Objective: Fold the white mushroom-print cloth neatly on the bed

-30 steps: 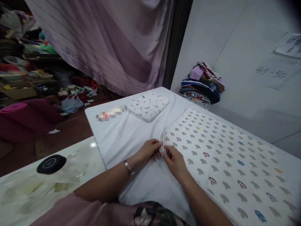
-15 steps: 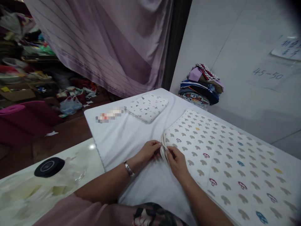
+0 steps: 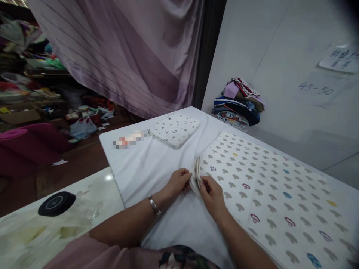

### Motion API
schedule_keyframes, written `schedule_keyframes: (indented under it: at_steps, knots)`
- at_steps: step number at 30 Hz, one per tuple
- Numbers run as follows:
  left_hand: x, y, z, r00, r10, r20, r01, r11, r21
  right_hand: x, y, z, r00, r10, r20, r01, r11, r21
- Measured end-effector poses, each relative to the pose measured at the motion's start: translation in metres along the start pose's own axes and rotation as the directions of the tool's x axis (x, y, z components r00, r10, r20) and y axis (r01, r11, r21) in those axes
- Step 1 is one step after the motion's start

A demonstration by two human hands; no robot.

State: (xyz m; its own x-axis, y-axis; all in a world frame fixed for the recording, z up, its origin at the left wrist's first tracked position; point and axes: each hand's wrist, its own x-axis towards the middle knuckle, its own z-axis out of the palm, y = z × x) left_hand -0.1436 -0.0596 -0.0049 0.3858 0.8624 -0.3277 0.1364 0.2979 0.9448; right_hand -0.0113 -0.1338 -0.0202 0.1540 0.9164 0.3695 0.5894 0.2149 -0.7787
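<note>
Printed cloth (image 3: 260, 186), pale with grey and coloured mushroom-like motifs, lies flat across the right part of the white-covered counter (image 3: 137, 168). Its near-left corner is lifted slightly and sits between your hands.

Left hand (image 3: 179, 181): fingers drawn in narrow, thumb and fingertips pinching the outer pale layers at that corner. Right hand (image 3: 211, 192): also closed to a pinch, gripping the layers on the motif side. Between the two pinches the layered edge (image 3: 198, 170) fans a little apart; how many layers each of you holds cannot be counted from here.

Step in hand, by my reading: parting or sorting the layers at the corner, both hands working close together. The next move seems to call for a sure fingertip hold on just the wanted layers, light enough that the flat part does not drag or crease.

Around you: folded cloth (image 3: 175, 130) with small dark prints lies farther back, apart from your hands; a blurred-out item (image 3: 129, 139) sits to its left. Stack of folded textiles (image 3: 237, 104) by the wall. Black round object (image 3: 56, 203) rests on the plastic-strewn surface at your left
</note>
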Motion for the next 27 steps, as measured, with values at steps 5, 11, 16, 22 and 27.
schedule_keyframes:
  at_steps: [5,11,16,22,27]
  knots:
    - [0.0040,-0.0045,0.0002,1.000,0.008,-0.001,-0.008,1.000,0.003,-0.0005,-0.0007,0.0039,0.997,-0.048,0.060,0.058,0.979,-0.194]
    - [0.0052,-0.0074,-0.0006,0.998,0.056,0.007,-0.056,0.998,0.037,-0.0002,-0.0033,0.0055,0.994,0.044,0.102,-0.023,0.980,-0.198]
    - [0.0046,-0.0065,-0.0003,0.999,0.052,0.000,-0.052,0.998,0.033,-0.0009,-0.0002,0.0026,1.000,0.017,0.023,-0.013,0.988,-0.151]
    - [0.0049,-0.0056,-0.0006,0.999,0.050,-0.013,-0.049,0.996,0.070,0.0018,-0.0042,0.0051,0.998,0.001,0.070,0.019,0.956,-0.293]
    - [0.0060,-0.0075,-0.0011,0.996,0.094,-0.003,-0.093,0.990,0.111,0.0024,-0.0059,0.0080,0.993,0.029,0.116,0.010,0.946,-0.324]
